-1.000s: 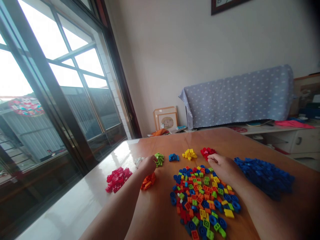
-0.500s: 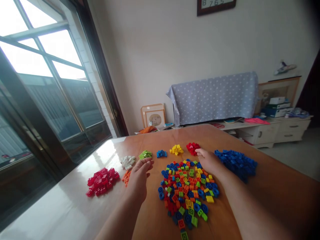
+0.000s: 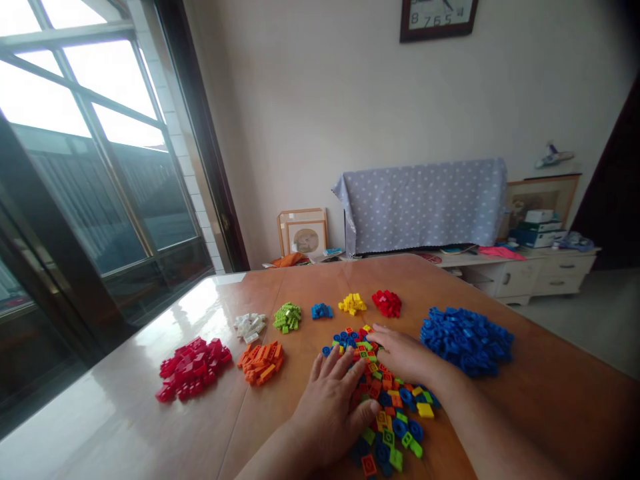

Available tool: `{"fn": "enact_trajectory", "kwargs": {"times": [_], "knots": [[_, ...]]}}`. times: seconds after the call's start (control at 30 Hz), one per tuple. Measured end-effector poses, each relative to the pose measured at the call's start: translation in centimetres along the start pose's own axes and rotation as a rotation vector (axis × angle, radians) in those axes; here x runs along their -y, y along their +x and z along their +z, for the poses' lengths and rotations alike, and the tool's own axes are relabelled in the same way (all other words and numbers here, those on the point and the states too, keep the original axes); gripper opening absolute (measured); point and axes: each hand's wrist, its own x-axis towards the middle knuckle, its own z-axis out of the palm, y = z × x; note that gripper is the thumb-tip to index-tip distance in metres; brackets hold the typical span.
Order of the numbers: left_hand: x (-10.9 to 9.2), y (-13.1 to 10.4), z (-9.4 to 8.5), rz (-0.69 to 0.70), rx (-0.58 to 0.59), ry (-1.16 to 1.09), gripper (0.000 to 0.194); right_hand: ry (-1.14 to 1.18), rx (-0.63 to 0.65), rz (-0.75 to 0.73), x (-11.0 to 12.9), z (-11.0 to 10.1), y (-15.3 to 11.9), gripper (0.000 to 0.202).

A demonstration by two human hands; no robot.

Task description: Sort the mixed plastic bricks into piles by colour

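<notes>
A pile of mixed coloured bricks [image 3: 387, 400] lies on the brown table [image 3: 280, 433] in front of me. My left hand [image 3: 337, 400] rests over the pile's left side, fingers spread. On the far right part of the pile is my right hand [image 3: 400, 350], its fingers stretched forward; whether anything is under them is hidden. Beyond the hands sit small heaps of red [image 3: 387, 303], yellow [image 3: 353, 304], blue [image 3: 321, 311], green [image 3: 287, 317] and white bricks [image 3: 250, 327]. An orange heap [image 3: 261, 363] is left of my left hand.
A larger crimson heap [image 3: 194, 370] lies on the left of the table, and a big blue heap [image 3: 467, 340] on the right, close to my right forearm. Behind the table stand a white cabinet [image 3: 520, 277] and a cloth-covered object [image 3: 425, 207].
My left hand has moved right from near the orange heap onto the mixed pile and spread its fingers. My right hand has drawn back from the small red heap to the pile.
</notes>
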Motion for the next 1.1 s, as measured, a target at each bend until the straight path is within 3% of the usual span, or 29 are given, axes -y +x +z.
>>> {"fn": "enact_trajectory", "kwargs": {"times": [0.17,0.3,0.47,0.7,1.0,1.1], "knots": [[0.8,0.1,-0.3,-0.042,0.05,0.037,0.062,-0.016,0.001,-0.081,1.8,0.0,-0.6,0.054],[1.9,0.5,-0.6,-0.119,-0.022,0.069,0.051,-0.004,-0.043,-0.149,2.3,-0.1,-0.7,0.048],[3.4,0.9,-0.7,-0.118,-0.112,0.129,0.043,0.006,-0.091,-0.208,3.9,0.3,-1.0,0.034],[4.1,1.3,-1.1,-0.133,-0.093,0.256,0.036,0.035,-0.117,-0.335,5.7,1.4,-1.2,0.032],[3.6,1.4,-1.7,-0.151,-0.119,0.32,0.028,-0.067,-0.197,-0.135,4.5,0.6,-0.3,0.024],[3.3,1.3,-1.7,-0.139,-0.148,0.317,0.033,-0.036,-0.206,-0.16,4.6,0.9,-0.3,0.026]]}}
